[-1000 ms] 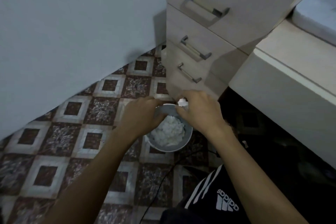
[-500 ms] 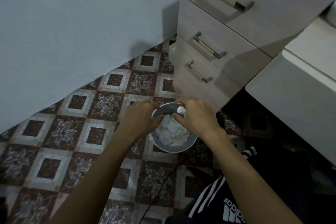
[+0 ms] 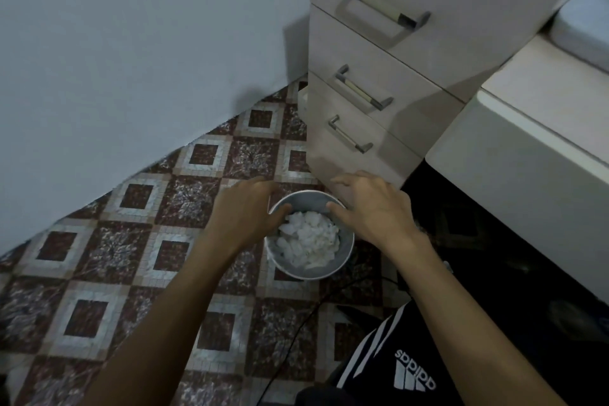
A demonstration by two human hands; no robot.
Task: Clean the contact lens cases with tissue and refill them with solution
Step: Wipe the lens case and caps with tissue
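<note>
Head view is showing both hands, left hand (image 3: 245, 208) and right hand (image 3: 372, 204), hovering fingers-apart, empty, over the tissue-filled bin (image 3: 309, 269); a careless nudge risks tipping it.

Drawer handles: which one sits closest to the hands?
The lowest drawer handle, the smallest of the three. It sits just above the right hand and the bin; the middle handle and top handle are higher up the cabinet.
</note>
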